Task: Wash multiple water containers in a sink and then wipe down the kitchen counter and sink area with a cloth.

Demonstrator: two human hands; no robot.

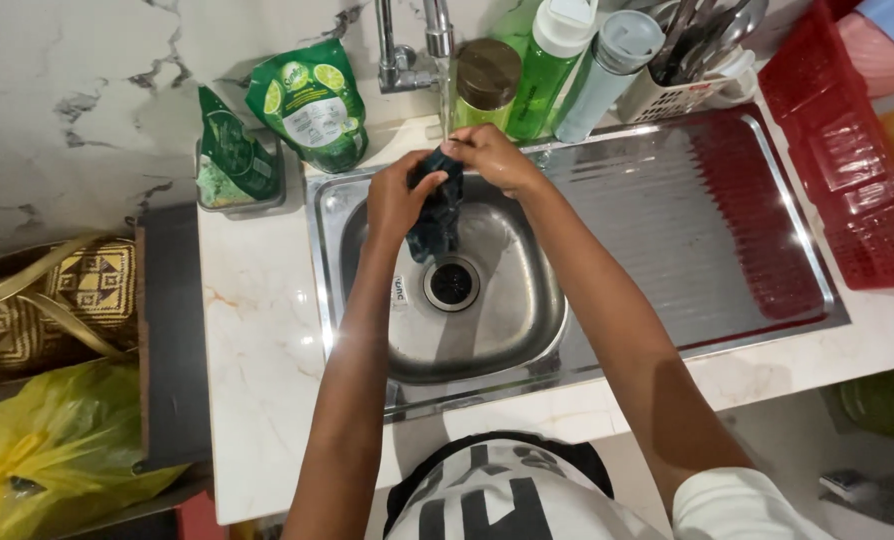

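Both hands, left (399,198) and right (491,157), are gripping one dark wet cloth (437,210) over one steel sink (527,300), while two green refill pouches (312,105) and three bottles (552,65) are standing beyond by one tap (437,40).

Dark teal cloth (435,215), green pouches (312,103), red rack (847,170), yellow bag (57,450), white marbled counter (257,330).

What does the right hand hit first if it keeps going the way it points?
The right hand points up-left toward the tap. It already grips the dark cloth; past that, probably the tap base or water stream, though depth is unclear.
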